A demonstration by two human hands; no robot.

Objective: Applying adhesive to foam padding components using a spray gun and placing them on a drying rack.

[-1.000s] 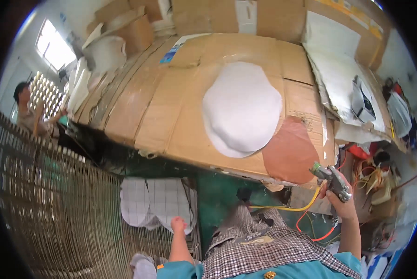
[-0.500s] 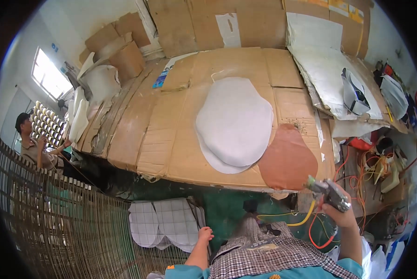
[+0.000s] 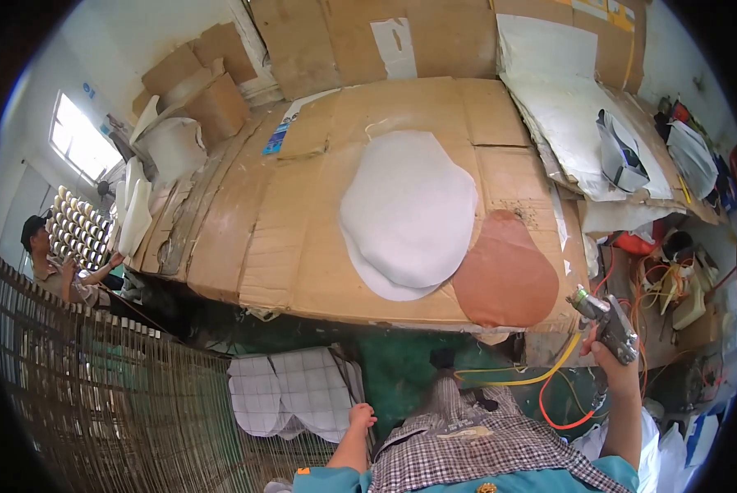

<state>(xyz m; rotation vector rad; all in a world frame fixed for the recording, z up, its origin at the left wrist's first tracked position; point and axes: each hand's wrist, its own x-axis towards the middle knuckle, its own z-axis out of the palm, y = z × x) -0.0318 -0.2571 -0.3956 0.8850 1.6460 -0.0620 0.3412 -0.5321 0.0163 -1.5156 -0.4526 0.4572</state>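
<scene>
My right hand (image 3: 610, 355) is wrapped round a metal spray gun (image 3: 616, 330), held up off the table's front right corner. Its nozzle points up and to the left. A yellow hose (image 3: 559, 368) and an orange-red hose (image 3: 562, 424) hang near it. A stack of pale grey rounded sheets (image 3: 409, 209) lies on the cardboard-covered table (image 3: 294, 271). Just right of the stack, a reddish-brown pear-shaped piece (image 3: 508, 275) lies flat, the nearest piece to the gun. Down by my waist, my left hand (image 3: 362, 416) is curled into a loose fist, with nothing visible in it.
Beside my left hand, grey pieces (image 3: 294, 394) lie under a wire grid. A tall wire rack (image 3: 130, 386) fills the lower left. A person (image 3: 52, 263) works at the far left. Tangled hoses (image 3: 672, 275) and a white-covered shelf (image 3: 565, 99) are at the right.
My right hand has moved right with the spray gun, away from the brown piece, and the gun has turned. My left hand stays closed by my waist. The view has shifted slightly.
</scene>
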